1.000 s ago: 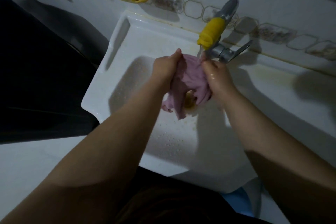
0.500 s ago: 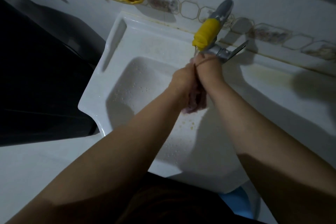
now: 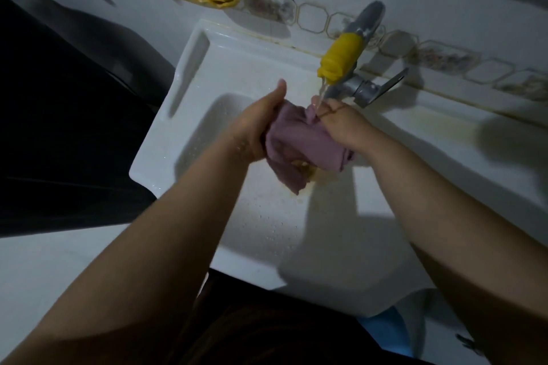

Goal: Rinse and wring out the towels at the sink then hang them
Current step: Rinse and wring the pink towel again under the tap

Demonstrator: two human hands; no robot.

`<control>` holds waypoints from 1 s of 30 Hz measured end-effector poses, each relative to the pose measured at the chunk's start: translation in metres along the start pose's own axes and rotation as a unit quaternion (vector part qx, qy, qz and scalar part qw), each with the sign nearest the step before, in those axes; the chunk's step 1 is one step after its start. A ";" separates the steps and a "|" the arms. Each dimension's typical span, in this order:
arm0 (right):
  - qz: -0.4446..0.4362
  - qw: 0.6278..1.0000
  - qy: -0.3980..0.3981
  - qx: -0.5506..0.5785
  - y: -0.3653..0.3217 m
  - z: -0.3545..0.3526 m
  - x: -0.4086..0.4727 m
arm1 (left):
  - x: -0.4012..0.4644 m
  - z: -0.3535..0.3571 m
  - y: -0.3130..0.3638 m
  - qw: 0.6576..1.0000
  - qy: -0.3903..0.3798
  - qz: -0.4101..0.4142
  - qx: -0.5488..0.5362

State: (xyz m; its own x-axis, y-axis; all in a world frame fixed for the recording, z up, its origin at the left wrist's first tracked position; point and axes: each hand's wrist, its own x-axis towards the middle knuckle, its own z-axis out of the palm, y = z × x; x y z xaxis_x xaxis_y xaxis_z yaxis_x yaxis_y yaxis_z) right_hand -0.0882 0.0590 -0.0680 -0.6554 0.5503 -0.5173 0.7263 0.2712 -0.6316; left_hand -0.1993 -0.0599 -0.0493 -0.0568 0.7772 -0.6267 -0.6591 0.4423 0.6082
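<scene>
I see the purple towel [image 3: 299,139] bunched between both hands above the white sink [image 3: 189,104] basin, under the water stream from the tap [image 3: 341,59]. My left hand [image 3: 255,130] grips the towel's left end, fingers wrapped beneath, thumb raised. My right hand [image 3: 344,124] clamps the right end, fingers curled over the cloth. A loose corner hangs below the hands.
</scene>
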 end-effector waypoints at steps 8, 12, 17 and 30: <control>-0.066 0.970 -0.179 -0.148 0.019 -0.021 -0.011 | 0.002 -0.034 0.029 0.899 0.077 -0.021 0.431; -0.073 0.984 -0.142 -0.078 0.008 -0.041 -0.013 | 0.007 -0.032 0.033 0.744 -0.001 -0.012 0.668; 0.000 0.996 -0.080 0.049 0.005 -0.048 -0.011 | 0.006 -0.042 0.036 0.846 0.010 0.002 0.533; -0.062 0.966 0.084 0.236 -0.033 0.021 -0.023 | 0.022 0.002 0.000 0.968 0.239 0.071 -0.020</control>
State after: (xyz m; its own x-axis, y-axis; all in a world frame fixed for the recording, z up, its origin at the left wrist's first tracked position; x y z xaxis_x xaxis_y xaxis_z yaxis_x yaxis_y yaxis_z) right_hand -0.1017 0.0206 -0.0478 -0.6596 0.6680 -0.3446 0.4422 -0.0259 -0.8965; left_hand -0.1989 -0.0418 -0.0624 -0.4838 0.5287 -0.6974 -0.6468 0.3207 0.6919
